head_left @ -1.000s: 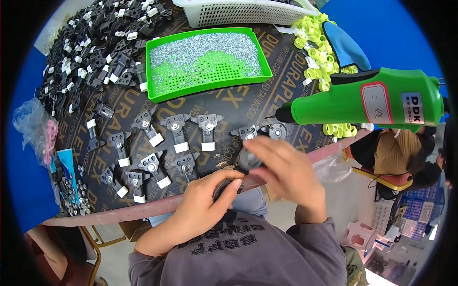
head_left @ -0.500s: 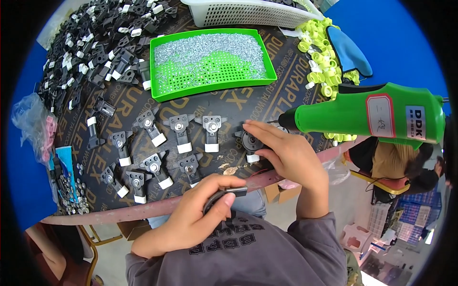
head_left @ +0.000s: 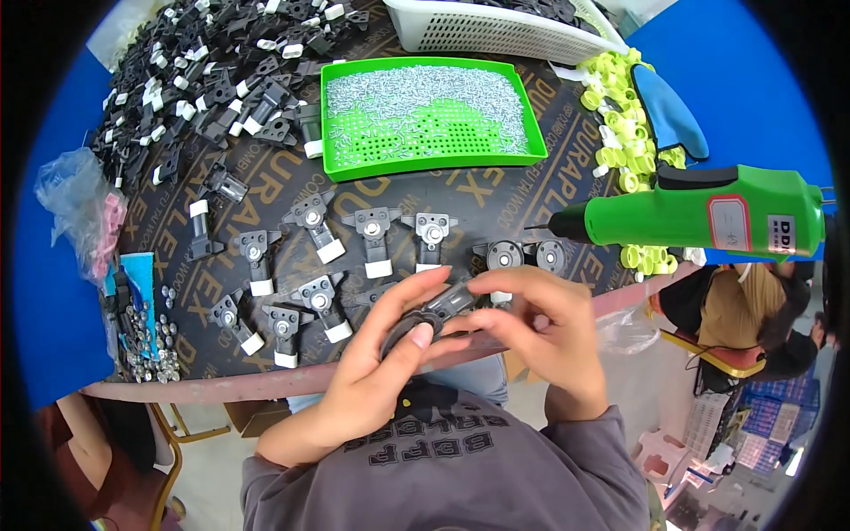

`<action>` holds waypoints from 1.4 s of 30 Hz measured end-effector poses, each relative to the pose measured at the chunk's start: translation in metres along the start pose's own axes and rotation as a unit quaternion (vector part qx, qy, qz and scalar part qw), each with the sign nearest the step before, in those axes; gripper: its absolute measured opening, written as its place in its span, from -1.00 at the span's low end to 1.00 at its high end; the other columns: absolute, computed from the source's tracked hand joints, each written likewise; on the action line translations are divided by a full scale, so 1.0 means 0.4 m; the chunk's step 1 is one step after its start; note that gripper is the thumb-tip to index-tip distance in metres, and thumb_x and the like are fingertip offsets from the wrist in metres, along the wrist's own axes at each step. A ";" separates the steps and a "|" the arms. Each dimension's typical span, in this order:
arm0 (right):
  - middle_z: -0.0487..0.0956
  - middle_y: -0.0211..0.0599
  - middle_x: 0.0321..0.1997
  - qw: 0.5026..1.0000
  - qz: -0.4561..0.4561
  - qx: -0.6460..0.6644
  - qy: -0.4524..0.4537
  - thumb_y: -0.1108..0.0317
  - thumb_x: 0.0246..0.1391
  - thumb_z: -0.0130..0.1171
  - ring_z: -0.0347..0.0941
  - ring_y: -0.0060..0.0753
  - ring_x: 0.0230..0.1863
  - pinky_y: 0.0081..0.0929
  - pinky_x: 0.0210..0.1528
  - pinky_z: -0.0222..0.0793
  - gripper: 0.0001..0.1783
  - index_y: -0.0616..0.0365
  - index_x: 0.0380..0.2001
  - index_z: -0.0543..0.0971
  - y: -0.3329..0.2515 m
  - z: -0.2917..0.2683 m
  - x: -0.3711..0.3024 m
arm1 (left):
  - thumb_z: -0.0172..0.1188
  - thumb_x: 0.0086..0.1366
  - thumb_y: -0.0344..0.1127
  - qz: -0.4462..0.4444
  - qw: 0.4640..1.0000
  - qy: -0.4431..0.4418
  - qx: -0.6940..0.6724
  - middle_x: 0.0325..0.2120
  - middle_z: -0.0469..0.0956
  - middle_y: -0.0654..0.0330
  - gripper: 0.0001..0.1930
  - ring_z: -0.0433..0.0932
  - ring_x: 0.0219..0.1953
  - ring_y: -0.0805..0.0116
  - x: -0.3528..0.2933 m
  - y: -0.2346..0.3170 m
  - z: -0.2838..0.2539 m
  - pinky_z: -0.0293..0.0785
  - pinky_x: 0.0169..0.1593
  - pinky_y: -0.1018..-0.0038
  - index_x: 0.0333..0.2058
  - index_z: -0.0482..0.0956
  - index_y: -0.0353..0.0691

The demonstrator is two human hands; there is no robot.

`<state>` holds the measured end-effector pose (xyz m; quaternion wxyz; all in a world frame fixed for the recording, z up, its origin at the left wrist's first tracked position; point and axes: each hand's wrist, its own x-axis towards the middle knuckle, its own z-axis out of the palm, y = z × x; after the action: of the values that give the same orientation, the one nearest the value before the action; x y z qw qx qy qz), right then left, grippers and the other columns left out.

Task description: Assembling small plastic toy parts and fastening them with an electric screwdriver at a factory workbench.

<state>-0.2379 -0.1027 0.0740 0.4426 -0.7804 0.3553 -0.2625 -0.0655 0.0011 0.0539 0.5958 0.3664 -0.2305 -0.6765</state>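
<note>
My left hand (head_left: 370, 367) is closed around a dark plastic part with a curved, rounded body and a straight stem (head_left: 452, 303), held over the table's front edge. My right hand (head_left: 562, 341) meets the stem end, index finger above and thumb below, pinching it. A small pale spot by its curled fingers is too unclear to name. Just beyond that hand lie two round black parts (head_left: 505, 255), one partly covered by the fingers. To the left, several black T-shaped parts with white end caps (head_left: 374, 237) lie in loose rows, metal studs in their centres.
A green electric screwdriver (head_left: 682, 219) lies at right, bit pointing left. Behind are a green tray (head_left: 434, 168) of screws, a white basket (head_left: 496, 34), yellow-green rings (head_left: 630, 133) and a blue glove (head_left: 668, 111). Black parts (head_left: 204, 80) heap far left; metal pieces (head_left: 146, 350) lie near left.
My right hand has left the round black part on the table and come to the part in my left hand. That part is now turned with its stem showing. The whole view has shifted slightly.
</note>
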 end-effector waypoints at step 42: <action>0.60 -0.05 -0.12 0.841 -0.533 -0.093 -0.016 0.56 -0.19 0.34 0.60 -0.08 -0.20 -0.41 -0.25 0.58 -0.73 0.35 -0.30 0.63 -0.002 0.284 0.058 | 0.20 0.35 -0.27 0.053 0.937 0.184 0.291 -0.53 0.51 0.30 -0.82 0.48 -0.61 0.65 -0.176 0.096 -0.154 0.37 -0.56 0.64 -0.31 0.48 -0.26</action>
<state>-0.1414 -0.0633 0.0235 0.1651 -0.8910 -0.1003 -0.4108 0.0080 0.0702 0.0595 0.5300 0.6292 -0.3230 -0.4678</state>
